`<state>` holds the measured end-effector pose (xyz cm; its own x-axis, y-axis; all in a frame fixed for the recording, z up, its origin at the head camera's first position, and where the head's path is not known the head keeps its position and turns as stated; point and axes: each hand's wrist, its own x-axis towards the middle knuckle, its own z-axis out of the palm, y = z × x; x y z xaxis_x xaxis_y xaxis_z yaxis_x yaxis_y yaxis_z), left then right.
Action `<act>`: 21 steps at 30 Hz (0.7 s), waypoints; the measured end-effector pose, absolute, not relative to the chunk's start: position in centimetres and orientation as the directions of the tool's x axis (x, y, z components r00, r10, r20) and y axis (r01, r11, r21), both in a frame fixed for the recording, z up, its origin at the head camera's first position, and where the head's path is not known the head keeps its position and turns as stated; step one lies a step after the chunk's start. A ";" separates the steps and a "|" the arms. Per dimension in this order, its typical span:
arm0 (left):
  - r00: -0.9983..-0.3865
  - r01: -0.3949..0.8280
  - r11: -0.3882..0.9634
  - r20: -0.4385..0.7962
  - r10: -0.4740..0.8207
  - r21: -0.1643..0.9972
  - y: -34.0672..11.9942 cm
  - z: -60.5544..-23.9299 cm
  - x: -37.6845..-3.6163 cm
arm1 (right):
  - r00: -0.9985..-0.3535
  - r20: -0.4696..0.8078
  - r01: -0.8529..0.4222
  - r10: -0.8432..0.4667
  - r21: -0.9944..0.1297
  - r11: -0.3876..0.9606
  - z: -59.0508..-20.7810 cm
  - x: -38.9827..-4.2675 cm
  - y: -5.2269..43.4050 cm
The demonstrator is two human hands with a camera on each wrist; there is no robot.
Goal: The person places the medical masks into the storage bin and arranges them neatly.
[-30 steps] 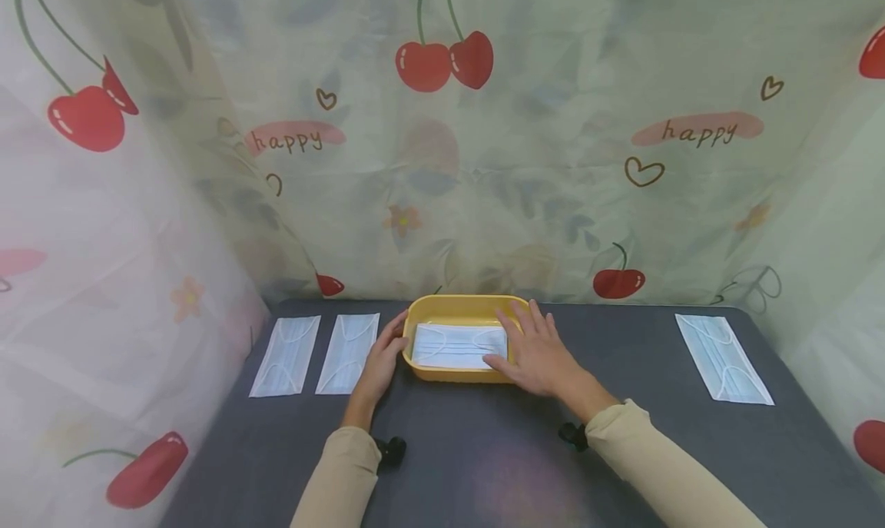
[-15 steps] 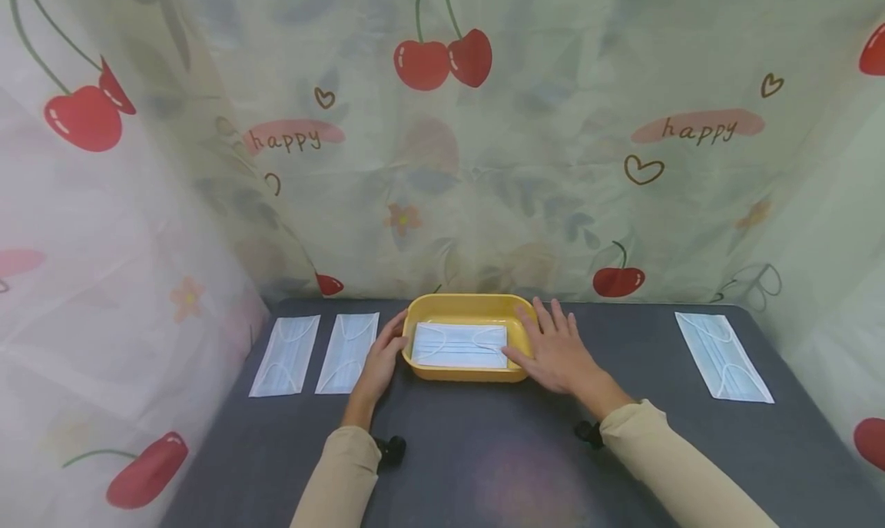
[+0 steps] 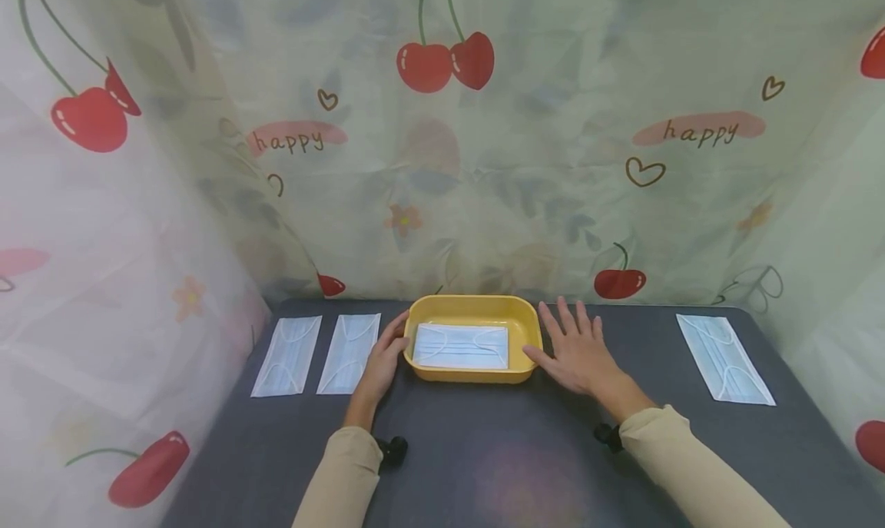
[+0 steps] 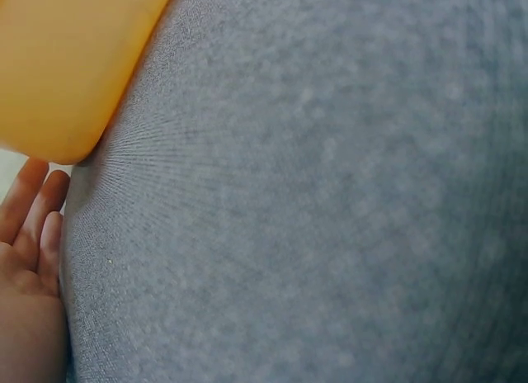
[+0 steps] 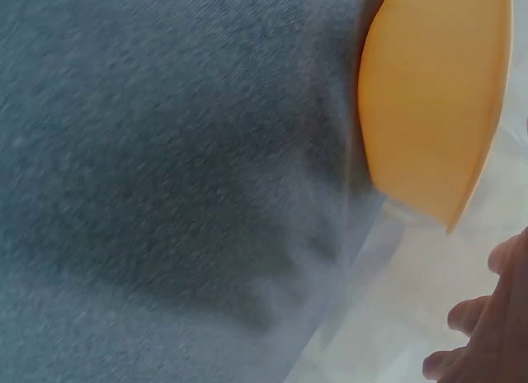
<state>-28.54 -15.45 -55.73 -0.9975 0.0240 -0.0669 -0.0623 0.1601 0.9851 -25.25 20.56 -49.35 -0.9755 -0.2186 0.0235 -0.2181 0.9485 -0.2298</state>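
One face mask (image 3: 460,346) lies flat in the yellow tray (image 3: 473,308); three masks remain on the tabletop (image 3: 498,451); left hand (image 3: 382,361) rests open against the tray, right hand (image 3: 578,351) open beside it.

Lighting: soft, even, bright — shadows faint. Head view: sharp at centre, wide-angle bowing toward 3 and 9 o'clock; pale lens flare at 6 o'clock on the grey table (image 3: 484,436). Wrist views: close, out of focus — right wrist motion-smeared, washed out toward 5 o'clock.
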 end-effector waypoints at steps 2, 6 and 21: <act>-0.997 -0.060 0.161 -0.065 0.027 0.985 -15.4 -55.7 -28.5 | -0.978 0.013 -0.207 -0.210 -0.225 0.952 -49.5 -25.2 20.9; -0.997 -0.067 0.159 -0.073 0.028 0.985 -15.4 -55.8 -28.4 | -0.981 0.000 -0.189 -0.193 -0.217 0.958 -49.6 -25.2 21.7; -0.996 -0.080 0.179 -0.084 0.015 0.981 -15.4 -55.8 -28.4 | -0.995 -0.016 -0.094 -0.100 -0.214 0.972 -50.2 -25.1 25.0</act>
<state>-28.45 -15.43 -55.82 -0.9964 0.0146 -0.0839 -0.0799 0.1788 0.9806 -25.14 24.98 -50.20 -0.9949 -0.1000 -0.0157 -0.0944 0.9724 -0.2136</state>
